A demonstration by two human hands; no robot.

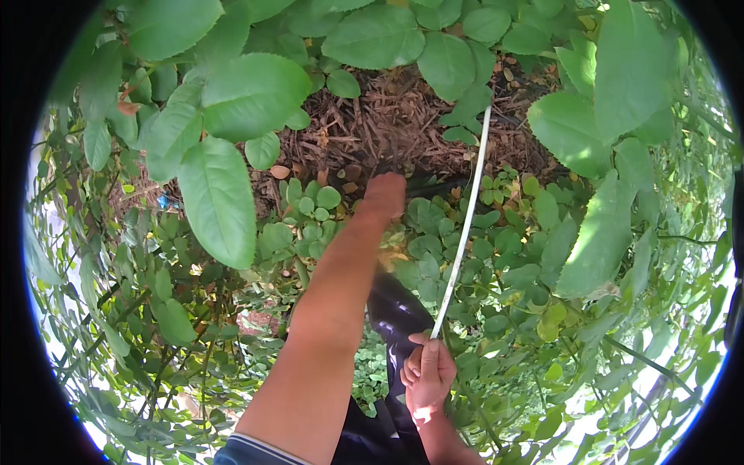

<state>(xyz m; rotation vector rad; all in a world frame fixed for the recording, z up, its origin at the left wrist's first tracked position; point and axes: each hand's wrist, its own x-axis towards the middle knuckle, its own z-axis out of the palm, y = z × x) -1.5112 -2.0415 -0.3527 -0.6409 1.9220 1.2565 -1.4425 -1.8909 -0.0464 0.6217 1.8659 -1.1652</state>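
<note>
My left arm stretches forward through the leaves. Down at the edge of the brown bark mulch, my left hand is closed like a fist, its fingertips turned down and hidden. A dark strip, perhaps a hose, lies just right of that hand among the low leaves. Nearer to me, my right hand pinches the near end of a long, thin white rod or tube between thumb and fingers. The white length slants forward and to the right, and its far end reaches the mulch beside some leaves.
Large green leaves hang close in front along the top, with more at left. Dense leafy stems surround both arms. A small blue thing shows at left. My dark trouser leg stands between the arms.
</note>
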